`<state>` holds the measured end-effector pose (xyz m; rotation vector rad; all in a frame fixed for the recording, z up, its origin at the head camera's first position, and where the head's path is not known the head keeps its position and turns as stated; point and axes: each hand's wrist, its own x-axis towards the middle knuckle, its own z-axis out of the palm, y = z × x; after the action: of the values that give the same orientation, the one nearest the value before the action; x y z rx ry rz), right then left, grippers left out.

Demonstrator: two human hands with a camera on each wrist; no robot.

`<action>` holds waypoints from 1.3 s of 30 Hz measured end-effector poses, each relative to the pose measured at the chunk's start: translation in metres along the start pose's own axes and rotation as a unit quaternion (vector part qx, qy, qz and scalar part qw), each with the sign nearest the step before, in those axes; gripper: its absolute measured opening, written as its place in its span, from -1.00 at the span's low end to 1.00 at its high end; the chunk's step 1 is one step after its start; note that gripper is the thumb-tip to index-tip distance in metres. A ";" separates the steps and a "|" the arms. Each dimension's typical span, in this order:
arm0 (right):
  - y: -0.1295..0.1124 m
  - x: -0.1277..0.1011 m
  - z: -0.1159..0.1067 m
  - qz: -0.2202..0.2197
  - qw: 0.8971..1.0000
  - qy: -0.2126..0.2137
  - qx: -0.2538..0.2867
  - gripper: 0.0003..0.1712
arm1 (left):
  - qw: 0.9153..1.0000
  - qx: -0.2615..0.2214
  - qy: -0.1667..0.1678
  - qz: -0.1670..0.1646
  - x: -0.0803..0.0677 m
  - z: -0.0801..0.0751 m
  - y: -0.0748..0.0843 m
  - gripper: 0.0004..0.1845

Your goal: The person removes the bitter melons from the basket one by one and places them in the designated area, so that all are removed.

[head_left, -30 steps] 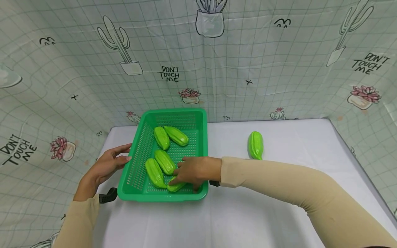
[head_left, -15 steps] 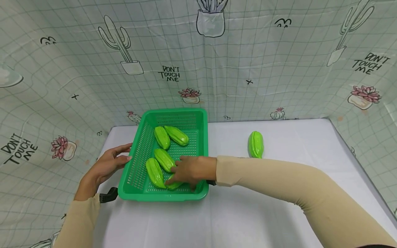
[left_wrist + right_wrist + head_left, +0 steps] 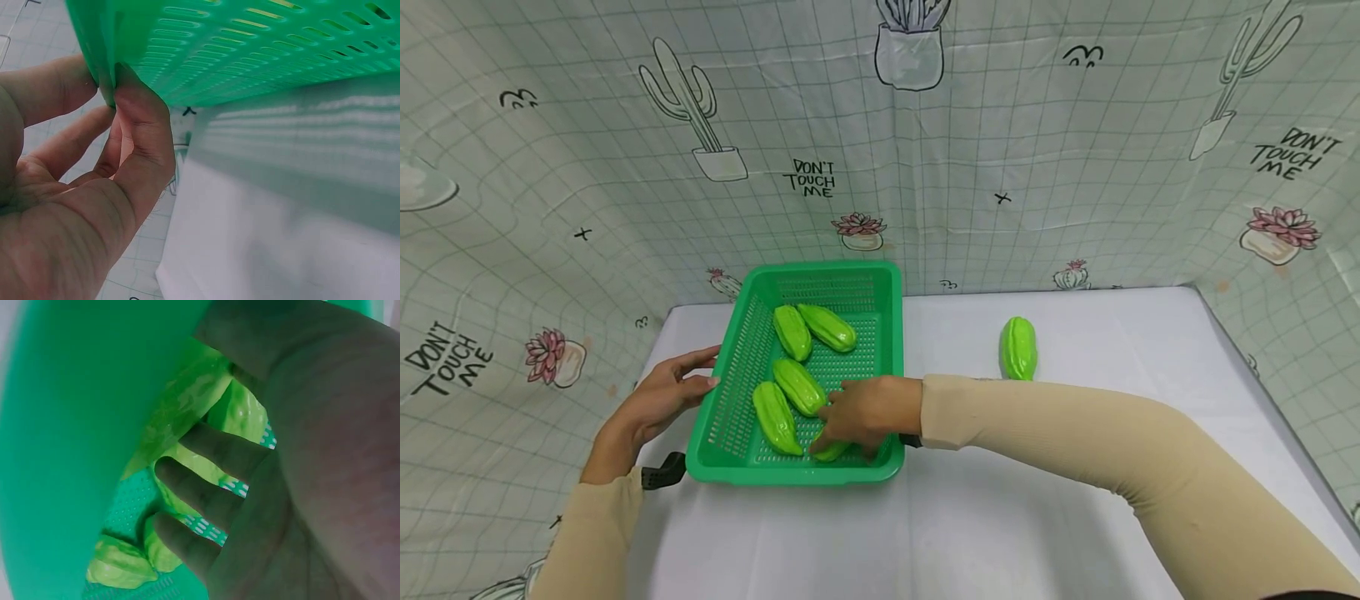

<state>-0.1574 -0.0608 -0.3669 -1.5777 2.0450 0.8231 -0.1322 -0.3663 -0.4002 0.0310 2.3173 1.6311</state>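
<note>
My right hand (image 3: 867, 412) is inside the green basket (image 3: 741, 375), at its 5 o'clock corner, palm down over one green gourd (image 3: 831, 451). From the head view my fingers (image 3: 829, 408) lie on top of that gourd. The right wrist view shows them slightly spread and only gently bent, with green fruit visible through the gaps. Whether they close round the gourd or merely rest on it, I cannot tell.

My left hand (image 3: 658, 398) is at the basket's 9 o'clock side. The left wrist view shows the thumb (image 3: 140, 119) pressed against the slotted outer wall (image 3: 250, 44) near the rim, with the other fingers loosely curved beside it. I cannot tell whether any of them hooks over the rim.

The basket stands on the white surface (image 3: 970, 517), at about 10 o'clock from the surface's middle and close to the printed backdrop (image 3: 880, 150).

Contents of the basket, besides the gourd under my right hand:
- two gourds (image 3: 815, 330) side by side at the basket's 12 o'clock end, touching or nearly so;
- one gourd at the middle (image 3: 798, 387), just beside my right fingertips;
- one gourd toward 7 o'clock (image 3: 776, 417), lying lengthwise next to the middle one.

A sixth gourd (image 3: 1018, 348) lies alone on the surface at 3 o'clock from the basket, well apart from it and just beyond my right forearm's beige sleeve (image 3: 1075, 450).

A black strap part (image 3: 661, 475) shows at my left wrist, near the basket's 7 o'clock corner.
</note>
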 end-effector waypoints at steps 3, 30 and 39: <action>-0.002 0.002 -0.001 0.014 1.000 0.000 -0.007 -0.02 | 1.000 0.001 0.001 -0.003 -0.001 0.000 0.001 -0.24; 0.001 0.021 -0.009 0.089 0.996 0.010 -0.028 -0.16 | 1.000 -0.004 0.005 -0.001 0.000 0.001 -0.001 -0.25; -0.002 0.030 -0.013 0.089 0.994 0.022 -0.062 -0.29 | 1.000 0.000 0.003 0.002 -0.001 0.001 0.000 -0.25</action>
<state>-0.1631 -0.0912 -0.3778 -1.5041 2.2291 1.0058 -0.1310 -0.3654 -0.4005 0.0292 2.3231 1.6360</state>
